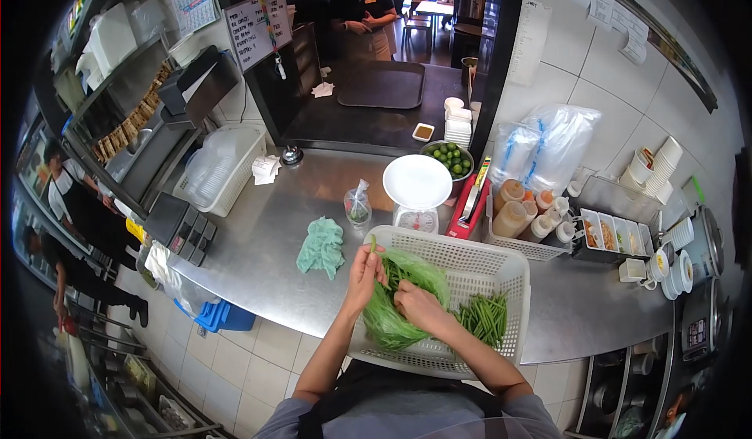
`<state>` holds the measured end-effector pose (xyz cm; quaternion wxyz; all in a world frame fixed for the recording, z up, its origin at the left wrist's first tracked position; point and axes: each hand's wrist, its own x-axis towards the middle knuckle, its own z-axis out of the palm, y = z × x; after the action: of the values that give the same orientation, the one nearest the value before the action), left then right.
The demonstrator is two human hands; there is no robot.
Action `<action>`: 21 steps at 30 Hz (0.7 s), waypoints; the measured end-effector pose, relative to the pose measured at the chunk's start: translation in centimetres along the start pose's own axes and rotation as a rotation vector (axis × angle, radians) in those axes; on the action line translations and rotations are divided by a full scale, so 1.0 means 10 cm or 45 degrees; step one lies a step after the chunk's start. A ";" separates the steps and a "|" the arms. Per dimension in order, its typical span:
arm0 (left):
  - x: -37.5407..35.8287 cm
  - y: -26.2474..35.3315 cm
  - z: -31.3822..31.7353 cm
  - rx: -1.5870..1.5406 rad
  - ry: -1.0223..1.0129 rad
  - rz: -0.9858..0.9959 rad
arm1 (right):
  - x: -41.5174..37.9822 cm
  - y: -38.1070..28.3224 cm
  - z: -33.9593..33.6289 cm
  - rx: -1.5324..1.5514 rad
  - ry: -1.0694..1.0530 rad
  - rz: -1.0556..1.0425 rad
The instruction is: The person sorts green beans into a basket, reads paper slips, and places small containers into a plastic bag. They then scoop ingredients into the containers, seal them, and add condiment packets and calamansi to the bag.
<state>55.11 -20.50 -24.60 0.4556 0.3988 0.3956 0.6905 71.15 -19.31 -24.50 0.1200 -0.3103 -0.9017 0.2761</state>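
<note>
A white perforated basket (513, 282) rests at the counter's front edge, against the wearer's apron. Inside it, on the left, lies a green plastic bag (392, 325) of green beans, its mouth spread. My left hand (365, 273) is closed at the bag's left rim, with a piece of green bean showing above the fingertips. Over the bag's opening, my right hand (417, 304) has its fingers curled down among the beans; what they grip is hidden. A loose pile of cut green beans (482, 320) sits in the basket's right part.
Behind the basket stand a white-topped scale (417, 184), a red box (468, 208) and sauce bottles (521, 210). A green cloth (321, 248) and a small clear bag (358, 208) lie left. People stand beyond the window (364, 16) and at far left (74, 196).
</note>
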 end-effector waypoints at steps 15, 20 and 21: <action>-0.05 0.08 -0.06 0.280 -0.595 -0.238 | 0.03 0.03 -0.30 1.239 0.603 0.124; -0.06 0.15 -0.07 0.216 -0.230 -0.158 | 0.05 0.09 0.06 1.461 0.187 0.111; -0.06 0.13 -0.05 0.166 -0.158 -0.100 | 0.06 0.10 0.10 1.523 0.159 0.107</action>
<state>54.38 -21.49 -23.68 0.4790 0.4537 0.4261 0.6190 70.80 -18.72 -25.86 0.3156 -0.2398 -0.5682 0.7211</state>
